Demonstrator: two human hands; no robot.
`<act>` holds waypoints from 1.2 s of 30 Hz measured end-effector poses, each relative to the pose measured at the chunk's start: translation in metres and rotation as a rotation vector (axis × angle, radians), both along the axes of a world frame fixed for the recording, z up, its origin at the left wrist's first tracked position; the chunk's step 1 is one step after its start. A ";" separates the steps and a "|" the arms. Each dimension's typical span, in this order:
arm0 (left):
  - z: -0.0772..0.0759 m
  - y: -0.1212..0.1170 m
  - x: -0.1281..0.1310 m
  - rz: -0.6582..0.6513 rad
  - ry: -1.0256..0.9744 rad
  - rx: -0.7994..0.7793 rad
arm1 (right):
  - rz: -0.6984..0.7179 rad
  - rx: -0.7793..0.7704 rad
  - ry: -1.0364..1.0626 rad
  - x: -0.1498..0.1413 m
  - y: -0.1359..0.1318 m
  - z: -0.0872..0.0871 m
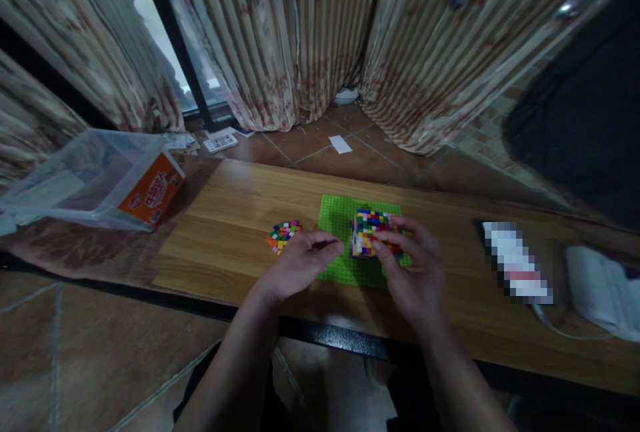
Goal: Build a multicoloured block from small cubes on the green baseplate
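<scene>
A block built of small multicoloured bricks (371, 232) stands on a green baseplate (336, 217) in the middle of a low wooden table (240, 219). My right hand (413, 272) rests against the block's right front side, fingers curled and touching its bricks. My left hand (300, 262) lies on the table at the baseplate's left edge, fingers curled with the tips together; anything in them is hidden. A small pile of loose coloured bricks (283, 235) lies just left of the plate, beyond my left hand.
A clear plastic box (85, 179) with an orange label lies on its side at the left. A blurred-out object (517, 262) and a white item with a cable (603, 289) sit at the table's right. Curtains (310, 32) hang behind; papers lie on the tiled floor.
</scene>
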State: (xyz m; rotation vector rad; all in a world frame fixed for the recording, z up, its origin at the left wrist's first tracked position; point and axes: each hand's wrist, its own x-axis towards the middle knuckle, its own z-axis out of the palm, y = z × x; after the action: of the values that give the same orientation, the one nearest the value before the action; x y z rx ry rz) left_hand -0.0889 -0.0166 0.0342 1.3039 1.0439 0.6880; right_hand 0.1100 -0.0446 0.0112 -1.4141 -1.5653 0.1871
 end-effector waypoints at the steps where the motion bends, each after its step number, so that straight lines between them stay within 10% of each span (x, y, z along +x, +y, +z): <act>1: 0.000 0.000 0.000 -0.005 0.015 0.012 | 0.009 -0.009 0.004 0.001 0.000 0.000; 36: -0.015 -0.010 0.023 -0.067 0.073 0.151 | -0.013 -0.117 0.103 -0.002 0.006 -0.007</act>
State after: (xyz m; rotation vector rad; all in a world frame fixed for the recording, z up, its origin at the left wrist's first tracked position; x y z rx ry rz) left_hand -0.0654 -0.0263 0.0193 1.4972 1.0180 0.6834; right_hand 0.1075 -0.0385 0.0042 -1.4813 -1.4804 0.3431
